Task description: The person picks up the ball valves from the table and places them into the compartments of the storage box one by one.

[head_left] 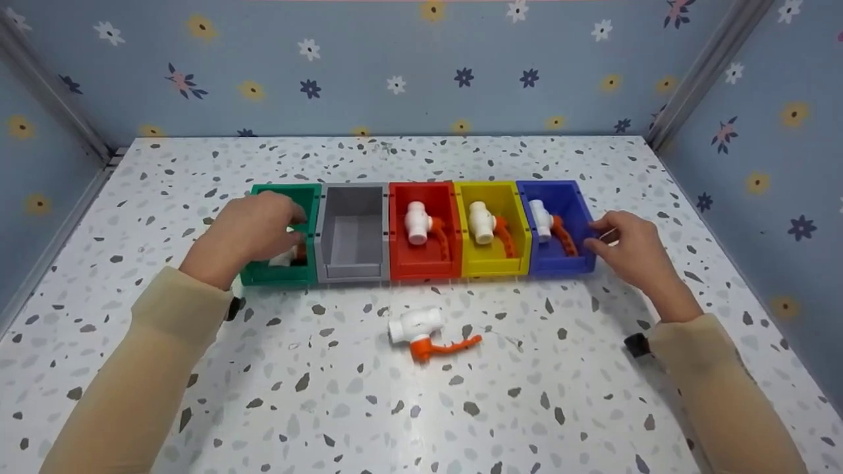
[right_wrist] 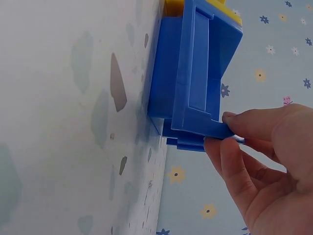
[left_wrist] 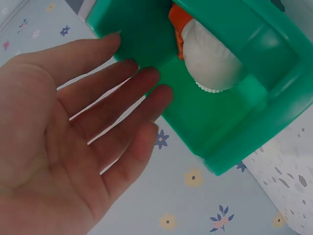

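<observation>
My left hand (head_left: 253, 224) is over the green bin (left_wrist: 210, 132), its fingers loosely extended and holding nothing. Inside that bin lies a white ball valve (left_wrist: 212, 58) with an orange handle, apart from the fingers in the left wrist view. At the other end of the row, my right hand (head_left: 629, 250) pinches the side edge of the blue bin (right_wrist: 198, 73) between thumb and fingers. The blue bin holds a ball valve (head_left: 541, 220). Another ball valve (head_left: 418, 324) lies on the table in front of the row, its orange handle pointing right.
Between the end bins stand a gray bin (head_left: 355, 240) with nothing in it, a red bin (head_left: 421, 268) and a yellow bin (head_left: 494, 265), the last two with one ball valve each. Flowered walls (head_left: 395, 52) enclose the speckled table (head_left: 369, 421) at the back and sides.
</observation>
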Tool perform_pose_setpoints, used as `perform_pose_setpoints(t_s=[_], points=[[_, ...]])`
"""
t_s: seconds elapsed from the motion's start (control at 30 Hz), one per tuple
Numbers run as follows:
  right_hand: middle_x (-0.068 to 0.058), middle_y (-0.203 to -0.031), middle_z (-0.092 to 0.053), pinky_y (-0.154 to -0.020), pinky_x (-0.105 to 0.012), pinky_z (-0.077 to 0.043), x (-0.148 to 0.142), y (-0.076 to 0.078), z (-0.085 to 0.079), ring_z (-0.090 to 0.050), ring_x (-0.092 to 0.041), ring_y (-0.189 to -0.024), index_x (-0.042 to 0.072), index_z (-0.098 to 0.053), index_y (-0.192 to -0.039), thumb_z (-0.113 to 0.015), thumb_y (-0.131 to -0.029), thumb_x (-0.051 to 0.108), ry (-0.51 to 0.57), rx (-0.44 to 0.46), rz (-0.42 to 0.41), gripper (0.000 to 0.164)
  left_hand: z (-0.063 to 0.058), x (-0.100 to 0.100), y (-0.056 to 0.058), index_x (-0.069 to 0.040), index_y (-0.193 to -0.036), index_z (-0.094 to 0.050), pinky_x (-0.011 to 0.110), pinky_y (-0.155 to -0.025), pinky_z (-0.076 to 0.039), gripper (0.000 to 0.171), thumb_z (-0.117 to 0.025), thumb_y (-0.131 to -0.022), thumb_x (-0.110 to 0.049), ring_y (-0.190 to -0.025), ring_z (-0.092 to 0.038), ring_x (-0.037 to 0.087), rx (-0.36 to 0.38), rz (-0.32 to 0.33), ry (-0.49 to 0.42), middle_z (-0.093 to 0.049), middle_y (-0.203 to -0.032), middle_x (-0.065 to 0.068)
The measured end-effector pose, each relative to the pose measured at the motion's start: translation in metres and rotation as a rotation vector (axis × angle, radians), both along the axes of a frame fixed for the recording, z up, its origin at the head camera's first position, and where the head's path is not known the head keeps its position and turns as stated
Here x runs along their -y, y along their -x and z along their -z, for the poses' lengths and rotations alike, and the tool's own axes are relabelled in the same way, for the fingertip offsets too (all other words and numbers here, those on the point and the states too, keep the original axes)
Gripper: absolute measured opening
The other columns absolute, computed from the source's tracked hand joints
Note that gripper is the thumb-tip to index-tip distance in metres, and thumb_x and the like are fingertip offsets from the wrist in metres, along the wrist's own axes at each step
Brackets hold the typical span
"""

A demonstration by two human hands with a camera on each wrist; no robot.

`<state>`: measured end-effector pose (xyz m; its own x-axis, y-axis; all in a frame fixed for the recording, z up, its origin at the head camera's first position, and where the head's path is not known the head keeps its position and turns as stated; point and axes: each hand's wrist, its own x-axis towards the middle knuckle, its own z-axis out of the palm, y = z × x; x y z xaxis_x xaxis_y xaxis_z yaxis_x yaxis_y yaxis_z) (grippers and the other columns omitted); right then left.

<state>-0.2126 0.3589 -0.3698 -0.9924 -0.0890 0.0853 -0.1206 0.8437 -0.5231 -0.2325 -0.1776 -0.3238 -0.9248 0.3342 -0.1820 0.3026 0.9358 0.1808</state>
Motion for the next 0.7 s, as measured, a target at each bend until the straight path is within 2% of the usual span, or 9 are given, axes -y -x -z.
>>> perform_pose_setpoints(t_s=[0.13,0.3,0.53,0.7], points=[[-0.02,-0.115,-0.063,-0.086,-0.053,-0.051,-0.001,0.0,0.0,-0.063,-0.036,-0.101,-0.002,-0.063,-0.114,-0.069,-0.095,0.011,0.004,0.002,-0.002,0.023,-0.004,-0.003,-0.008,-0.003,-0.116,-0.073,0.055,-0.084,-0.052,0.027,-0.067,-0.096,-0.019,-0.1,-0.064,0.031,-0.087,0.027,-0.035,-0.071,-0.111,0.014],[-0.02,-0.115,-0.064,-0.085,-0.053,-0.051,-0.001,-0.001,0.002,-0.064,-0.036,-0.1,-0.002,-0.064,-0.112,-0.07,-0.093,0.009,-0.011,-0.028,0.007,0.022,-0.007,-0.012,-0.017,-0.007,-0.116,-0.074,0.049,-0.077,-0.053,0.026,-0.066,-0.096,-0.022,-0.094,-0.065,0.026,-0.144,0.078,-0.078,-0.072,-0.105,0.009],[-0.02,-0.114,-0.064,-0.084,-0.053,-0.05,-0.001,0.0,0.003,-0.064,-0.037,-0.1,-0.002,-0.064,-0.112,-0.07,-0.093,0.009,-0.017,-0.033,0.003,0.023,-0.008,-0.031,-0.031,-0.012,-0.112,-0.076,0.043,-0.078,-0.054,0.021,-0.069,-0.095,-0.022,-0.092,-0.065,0.021,-0.146,0.149,-0.164,-0.072,-0.102,0.003],[-0.021,-0.115,-0.063,-0.087,-0.054,-0.05,0.0,0.0,0.001,-0.063,-0.037,-0.102,-0.002,-0.064,-0.114,-0.069,-0.095,0.012,-0.012,-0.01,0.003,0.025,-0.008,-0.05,-0.042,-0.014,-0.113,-0.075,0.039,-0.078,-0.054,0.022,-0.071,-0.094,-0.024,-0.09,-0.065,0.02,-0.121,0.231,-0.189,-0.072,-0.103,0.001]])
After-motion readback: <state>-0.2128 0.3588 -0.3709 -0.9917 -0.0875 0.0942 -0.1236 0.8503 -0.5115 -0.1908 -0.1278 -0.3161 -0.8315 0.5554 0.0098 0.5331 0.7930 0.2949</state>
